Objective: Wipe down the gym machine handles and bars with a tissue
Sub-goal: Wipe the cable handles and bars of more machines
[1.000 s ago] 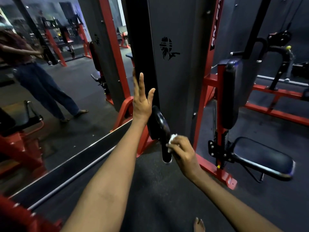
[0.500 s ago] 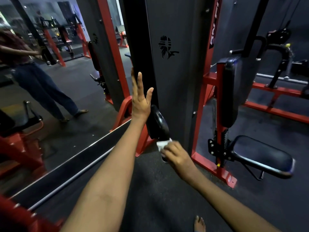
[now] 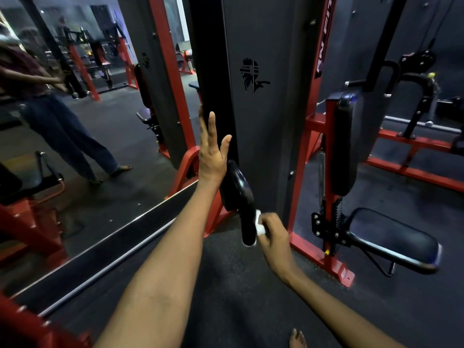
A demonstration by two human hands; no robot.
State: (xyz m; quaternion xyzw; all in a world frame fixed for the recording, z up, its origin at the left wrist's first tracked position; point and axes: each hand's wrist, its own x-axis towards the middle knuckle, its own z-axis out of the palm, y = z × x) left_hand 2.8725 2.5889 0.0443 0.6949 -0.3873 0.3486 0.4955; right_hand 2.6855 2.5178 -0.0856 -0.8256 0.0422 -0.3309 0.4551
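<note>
Since half a second ago the right hand (image 3: pixel 272 237) has slid a little down the black handle (image 3: pixel 247 228), carrying the white tissue (image 3: pixel 259 226) from just under the round pad (image 3: pixel 237 188) toward the handle's lower end. Its fingers are curled, pinching the tissue against the grip. The left hand (image 3: pixel 211 156) stays raised, fingers spread flat beside the dark upright panel (image 3: pixel 263 121). I judge this handle nearly wiped; other bars remain.

A big wall mirror (image 3: pixel 75 146) fills the left of the frame, reflecting red frames. Dark rubber floor (image 3: pixel 238 285) runs underneath (dim light throughout). A padded seat (image 3: pixel 391 237) sits lower right.
</note>
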